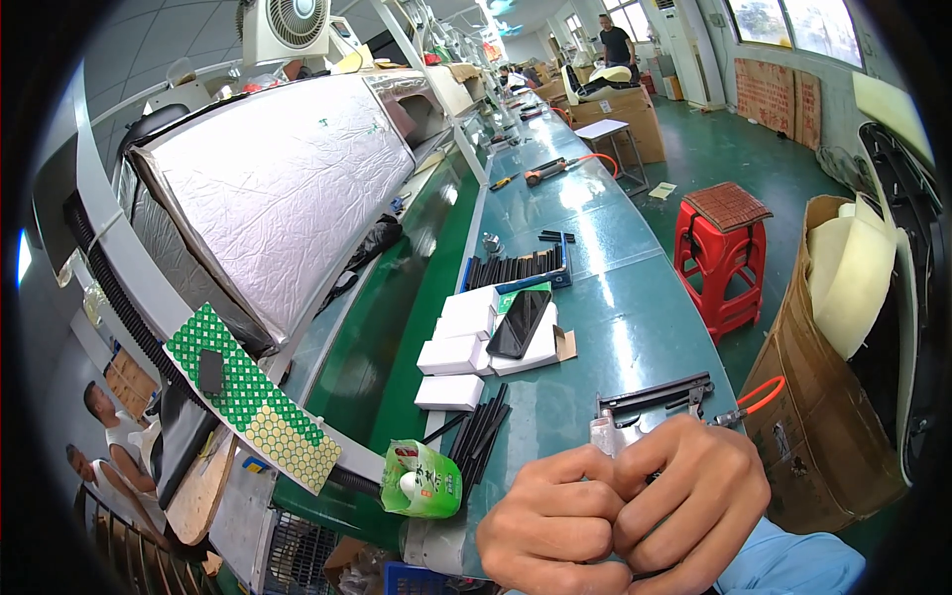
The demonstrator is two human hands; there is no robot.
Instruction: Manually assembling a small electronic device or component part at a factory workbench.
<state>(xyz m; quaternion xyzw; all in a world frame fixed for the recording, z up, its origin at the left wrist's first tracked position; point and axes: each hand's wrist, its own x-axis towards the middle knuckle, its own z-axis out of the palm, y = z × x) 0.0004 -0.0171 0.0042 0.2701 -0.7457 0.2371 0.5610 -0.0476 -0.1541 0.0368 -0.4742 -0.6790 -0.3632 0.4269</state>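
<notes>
My left hand and my right hand are both curled into fists, knuckles side by side and touching, over the near right edge of the bench. Whatever they hold, if anything, is hidden by the fingers. Just beyond them a pneumatic staple gun lies on the bench, partly covered by my hands, with an orange air hose at its right end. To the left of my hands are a loose bundle of black strips and an open green packet with something white inside.
White boxes are stacked mid-bench beside a black phone. Beyond lie a blue tray of black strips and an air tool. A green conveyor belt runs along the left. Red stools and a cardboard box stand right.
</notes>
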